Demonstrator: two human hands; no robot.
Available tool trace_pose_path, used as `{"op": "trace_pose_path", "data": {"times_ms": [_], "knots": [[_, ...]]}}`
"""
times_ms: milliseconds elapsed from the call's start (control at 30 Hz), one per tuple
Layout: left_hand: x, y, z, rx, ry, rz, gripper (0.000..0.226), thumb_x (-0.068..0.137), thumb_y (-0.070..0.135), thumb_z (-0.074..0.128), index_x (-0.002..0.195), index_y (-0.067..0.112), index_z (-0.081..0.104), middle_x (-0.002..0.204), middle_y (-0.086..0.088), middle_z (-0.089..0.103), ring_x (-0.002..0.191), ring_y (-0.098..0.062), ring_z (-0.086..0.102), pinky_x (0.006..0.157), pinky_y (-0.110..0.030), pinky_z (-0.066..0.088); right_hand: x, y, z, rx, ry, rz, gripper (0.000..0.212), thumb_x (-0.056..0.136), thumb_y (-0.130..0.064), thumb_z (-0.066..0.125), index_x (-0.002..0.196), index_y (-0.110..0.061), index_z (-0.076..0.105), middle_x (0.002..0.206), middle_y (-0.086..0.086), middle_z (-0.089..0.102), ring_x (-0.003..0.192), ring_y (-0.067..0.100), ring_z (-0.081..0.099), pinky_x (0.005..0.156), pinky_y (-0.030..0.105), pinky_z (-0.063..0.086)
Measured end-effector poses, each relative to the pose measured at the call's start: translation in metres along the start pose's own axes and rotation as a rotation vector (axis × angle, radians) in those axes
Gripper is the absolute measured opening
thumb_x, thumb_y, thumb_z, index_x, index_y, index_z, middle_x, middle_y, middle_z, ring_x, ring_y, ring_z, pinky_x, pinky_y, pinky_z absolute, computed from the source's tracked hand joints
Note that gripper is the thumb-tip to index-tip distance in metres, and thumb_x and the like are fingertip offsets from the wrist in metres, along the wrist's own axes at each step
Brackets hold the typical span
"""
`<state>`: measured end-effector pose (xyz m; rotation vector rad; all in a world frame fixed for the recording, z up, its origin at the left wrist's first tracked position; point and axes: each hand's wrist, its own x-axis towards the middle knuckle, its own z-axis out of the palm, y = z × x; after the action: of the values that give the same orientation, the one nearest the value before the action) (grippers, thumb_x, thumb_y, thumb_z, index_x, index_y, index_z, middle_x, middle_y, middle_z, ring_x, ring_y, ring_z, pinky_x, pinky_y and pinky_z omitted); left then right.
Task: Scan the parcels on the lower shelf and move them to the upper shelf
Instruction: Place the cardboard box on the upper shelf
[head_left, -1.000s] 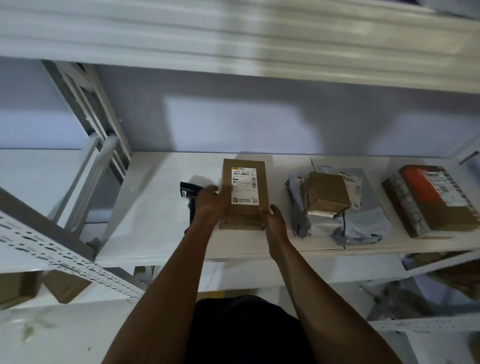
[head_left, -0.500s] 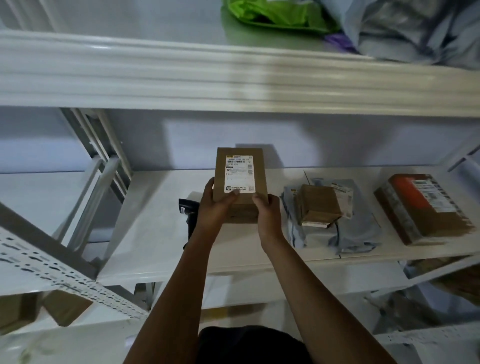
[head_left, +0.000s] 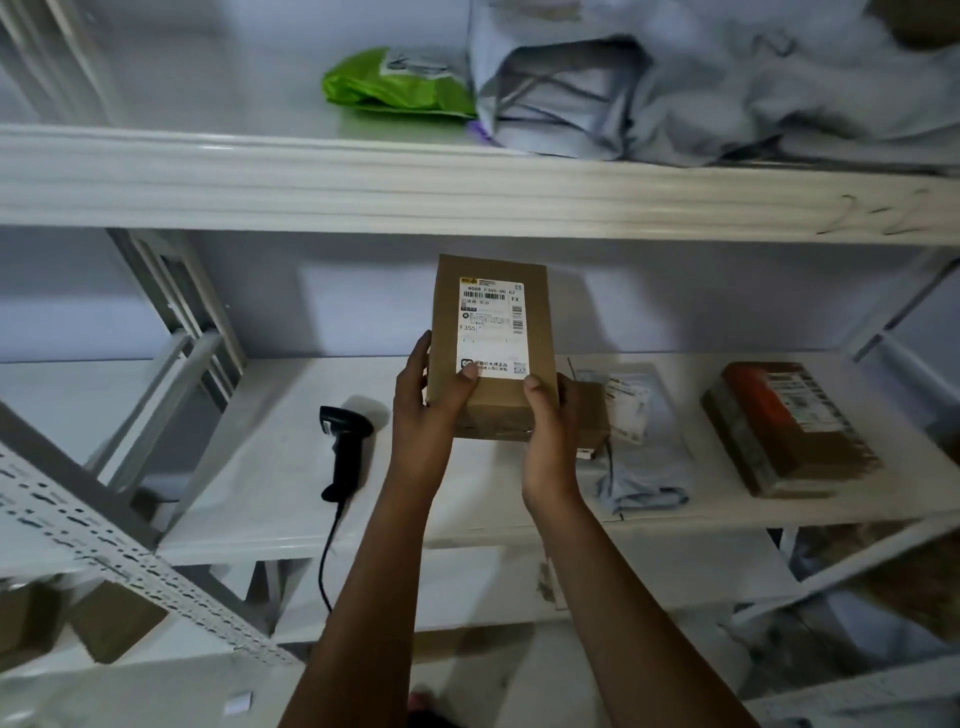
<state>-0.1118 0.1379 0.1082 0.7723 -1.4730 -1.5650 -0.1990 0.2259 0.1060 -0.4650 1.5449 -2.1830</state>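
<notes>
Above lower shelf (head_left: 260, 467), parcel (head_left: 488, 332) upright lengthwise.

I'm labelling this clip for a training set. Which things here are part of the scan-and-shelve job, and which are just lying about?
Part of the job: labelled box held in left hand and right hand; scanner, small box, grey mailer, red-taped parcel on lower shelf; upper shelf.
Lying about: green bag, grey bags up top; cardboard boxes low left.
</notes>
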Motion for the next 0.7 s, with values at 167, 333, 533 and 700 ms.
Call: {"op": "trace_pose_path", "data": {"times_ms": [167, 333, 533, 700], "knots": [[-0.056, 0.012, 0.072, 0.019, 0.002, 0.073, 0.068, 0.087, 0.061, 0.067, 0.149, 0.047, 0.042, 0.146, 0.013, 0.055, 0.126, -0.006, 0.060, 0.097, -0.029, 0.056, -0.022, -0.049, -0.074, -0.024, -0.007, -0.078, 0.044, 0.085, -0.041, 0.061, 0.125, -0.024, 0.056, 0.108, -0.013, 0.068, 0.096, 0.002, 0.068, 0.075, 0.020, 0.055], [-0.135, 0.024, 0.159, 0.023, -0.025, 0.086, 0.061, 0.096, 0.053, 0.064, 0.151, 0.046, 0.039, 0.144, 0.019, 0.050, 0.122, 0.000, 0.058, 0.089, -0.014, 0.052, -0.048, -0.093, -0.177, -0.061, 0.012, -0.057, 0.048, 0.089, -0.051, 0.063, 0.133, -0.035, 0.053, 0.125, -0.002, 0.066, 0.109, 0.018, 0.070, 0.082, 0.038, 0.061], [-0.212, 0.031, 0.249, -0.031, -0.177, 0.093, 0.058, 0.100, 0.043, 0.062, 0.153, 0.039, 0.038, 0.143, 0.016, 0.056, 0.120, 0.005, 0.060, 0.087, -0.013, 0.053, -0.075, -0.145, -0.286, -0.028, 0.077, -0.101, 0.033, 0.102, -0.030, 0.055, 0.135, -0.034, 0.056, 0.124, -0.010, 0.068, 0.108, 0.005, 0.068, 0.080, 0.019, 0.055], [-0.242, 0.039, 0.302, -0.015, -0.258, 0.123, 0.074, 0.090, 0.060, 0.065, 0.155, 0.045, 0.033, 0.150, 0.016, 0.050, 0.134, -0.005, 0.053, 0.106, -0.038, 0.054, -0.086, -0.185, -0.343, -0.048, 0.159, -0.151, 0.046, 0.097, -0.046, 0.057, 0.140, -0.030, 0.053, 0.131, -0.004, 0.065, 0.115, 0.011, 0.065, 0.085, 0.023, 0.056]]}}
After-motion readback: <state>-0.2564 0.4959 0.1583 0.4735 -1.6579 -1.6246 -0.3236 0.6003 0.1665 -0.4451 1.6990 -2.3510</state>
